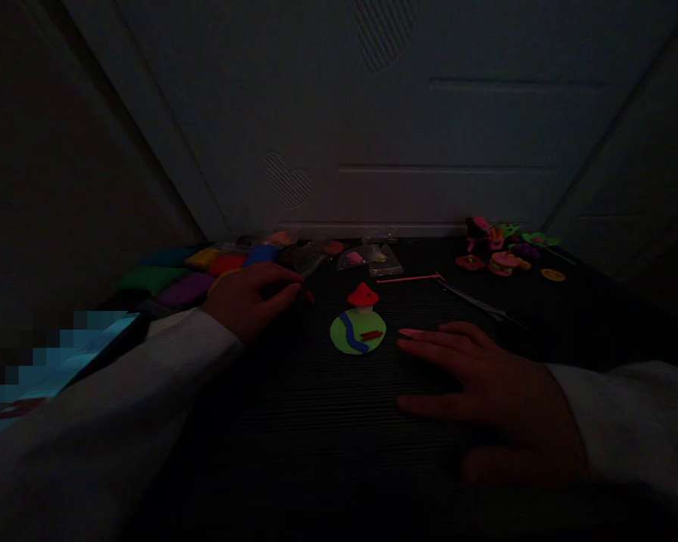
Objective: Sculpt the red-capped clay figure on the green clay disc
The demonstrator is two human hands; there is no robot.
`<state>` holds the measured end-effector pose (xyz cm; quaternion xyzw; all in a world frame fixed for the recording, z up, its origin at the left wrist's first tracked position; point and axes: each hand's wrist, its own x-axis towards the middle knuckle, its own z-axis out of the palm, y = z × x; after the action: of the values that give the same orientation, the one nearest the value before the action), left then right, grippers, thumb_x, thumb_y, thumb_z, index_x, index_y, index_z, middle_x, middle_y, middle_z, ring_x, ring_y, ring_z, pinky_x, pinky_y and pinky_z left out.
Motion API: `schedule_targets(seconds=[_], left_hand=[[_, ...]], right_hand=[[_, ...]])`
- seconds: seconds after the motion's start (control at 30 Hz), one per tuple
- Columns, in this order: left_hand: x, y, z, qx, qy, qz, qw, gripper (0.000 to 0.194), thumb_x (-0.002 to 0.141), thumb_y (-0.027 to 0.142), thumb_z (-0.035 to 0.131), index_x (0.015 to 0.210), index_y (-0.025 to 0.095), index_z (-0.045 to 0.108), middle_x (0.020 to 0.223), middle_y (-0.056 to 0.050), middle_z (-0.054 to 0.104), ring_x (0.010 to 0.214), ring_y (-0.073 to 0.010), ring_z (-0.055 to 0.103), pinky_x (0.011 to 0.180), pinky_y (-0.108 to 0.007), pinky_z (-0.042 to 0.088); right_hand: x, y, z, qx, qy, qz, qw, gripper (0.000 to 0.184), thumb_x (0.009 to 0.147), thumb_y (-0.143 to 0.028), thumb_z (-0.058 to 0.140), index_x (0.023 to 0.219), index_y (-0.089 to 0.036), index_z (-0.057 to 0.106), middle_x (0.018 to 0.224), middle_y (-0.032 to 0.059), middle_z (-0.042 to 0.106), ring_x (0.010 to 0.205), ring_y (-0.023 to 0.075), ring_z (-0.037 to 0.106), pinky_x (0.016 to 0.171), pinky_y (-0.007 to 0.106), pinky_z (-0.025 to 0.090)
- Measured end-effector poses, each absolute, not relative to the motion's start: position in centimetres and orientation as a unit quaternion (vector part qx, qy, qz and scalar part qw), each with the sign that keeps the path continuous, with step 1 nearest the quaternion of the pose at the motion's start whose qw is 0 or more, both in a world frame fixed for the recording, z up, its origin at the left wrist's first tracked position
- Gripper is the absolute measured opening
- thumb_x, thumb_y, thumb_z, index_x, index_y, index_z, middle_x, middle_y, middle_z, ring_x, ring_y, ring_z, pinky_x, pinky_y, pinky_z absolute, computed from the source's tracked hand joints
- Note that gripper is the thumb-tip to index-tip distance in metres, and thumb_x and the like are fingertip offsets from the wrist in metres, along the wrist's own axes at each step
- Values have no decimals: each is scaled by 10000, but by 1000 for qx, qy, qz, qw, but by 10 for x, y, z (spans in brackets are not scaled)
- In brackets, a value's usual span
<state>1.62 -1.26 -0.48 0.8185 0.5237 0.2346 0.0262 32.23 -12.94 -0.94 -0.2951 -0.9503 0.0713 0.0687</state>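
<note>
A round green clay disc [339,337] lies in the middle of the dark table, with a wavy blue clay strip [349,331] and reddish-brown clay sticks [371,335] on it. At its far edge stands a clay mushroom [363,295] with a red cap and pale stem. To the left, my left hand [251,301] has thumb and forefinger drawn together; whatever lies between them is hidden. A small red bit [309,297] shows just beyond those fingertips. My right hand [486,395] is spread palm down at the right, fingertips beside a pink tool end [410,332].
Coloured clay packs [175,289] crowd the back left. Clear bags [385,260] lie along the back. A thin pink stick [410,279] and scissors [480,302] lie beyond my right hand. Small clay figures [504,261] stand back right, before a pale panelled surface [339,113].
</note>
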Motion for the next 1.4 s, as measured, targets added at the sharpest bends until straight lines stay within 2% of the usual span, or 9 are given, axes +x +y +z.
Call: schedule_targets(seconds=[0.1, 0.2, 0.33, 0.43, 0.57, 0.67, 0.8, 1.07, 1.4], left_hand=[[17, -13, -4, 816, 526, 238, 24, 353, 789, 430, 473, 990, 185, 631, 1009, -50, 645, 918, -206, 578, 832, -342, 439], [17, -14, -4, 818, 524, 236, 27, 355, 794, 420, 478, 994, 170, 630, 1003, -56, 643, 911, -200, 580, 819, -329, 443], [16, -14, -4, 816, 527, 237, 26, 360, 797, 420, 474, 1004, 168, 624, 1021, -63, 637, 926, -205, 574, 816, -332, 444], [17, -14, -4, 817, 525, 238, 25, 362, 798, 420, 472, 1000, 163, 627, 1019, -70, 637, 925, -212, 573, 815, -345, 443], [19, -14, -5, 825, 510, 242, 26, 355, 796, 403, 480, 999, 152, 628, 1003, -69, 637, 913, -202, 574, 828, -340, 437], [19, -13, -5, 831, 500, 244, 25, 352, 797, 400, 476, 983, 146, 632, 991, -69, 639, 900, -194, 577, 816, -329, 443], [19, -13, -4, 832, 495, 252, 15, 359, 792, 410, 453, 957, 151, 638, 961, -67, 646, 881, -195, 582, 798, -341, 452], [20, -15, -3, 836, 483, 260, 9, 358, 785, 424, 448, 928, 163, 646, 940, -63, 655, 858, -194, 594, 786, -346, 458], [17, -12, -5, 838, 480, 260, 2, 330, 792, 415, 465, 941, 178, 640, 949, -49, 651, 871, -186, 590, 777, -339, 464]], right_hand=[[322, -130, -11, -290, -952, 72, 67, 530, 785, -551, 462, 1280, -370, 414, 1454, 99, 231, 1306, 340, 210, 971, 589, 165], [322, -129, -12, -322, -942, 61, 73, 553, 814, -523, 433, 1317, -301, 380, 1447, 136, 234, 1293, 320, 251, 979, 589, 162], [326, -126, -10, -329, -930, 93, 136, 531, 829, -468, 449, 1312, -254, 395, 1441, 103, 259, 1296, 270, 255, 1005, 508, 232], [326, -123, -7, -361, -906, 103, 193, 405, 827, -387, 498, 1204, -240, 518, 1379, 79, 377, 1252, 227, 338, 988, 444, 297], [315, -120, -8, -414, -884, 57, 209, 211, 771, -342, 578, 952, -257, 643, 1241, 49, 535, 1181, 240, 421, 965, 496, 266], [305, -120, -10, -433, -877, 41, 206, 152, 734, -365, 607, 846, -274, 655, 1196, 13, 573, 1173, 251, 428, 966, 528, 207], [298, -120, -12, -437, -875, 52, 204, 104, 734, -341, 597, 794, -276, 652, 1192, -4, 574, 1179, 243, 421, 959, 524, 192], [299, -119, -14, -390, -892, 74, 218, 125, 790, -231, 532, 804, -274, 648, 1208, 1, 558, 1186, 204, 414, 965, 488, 186], [310, -125, -14, -366, -899, 62, 233, 246, 801, -189, 505, 985, -298, 627, 1258, 34, 505, 1195, 212, 392, 955, 482, 222]])
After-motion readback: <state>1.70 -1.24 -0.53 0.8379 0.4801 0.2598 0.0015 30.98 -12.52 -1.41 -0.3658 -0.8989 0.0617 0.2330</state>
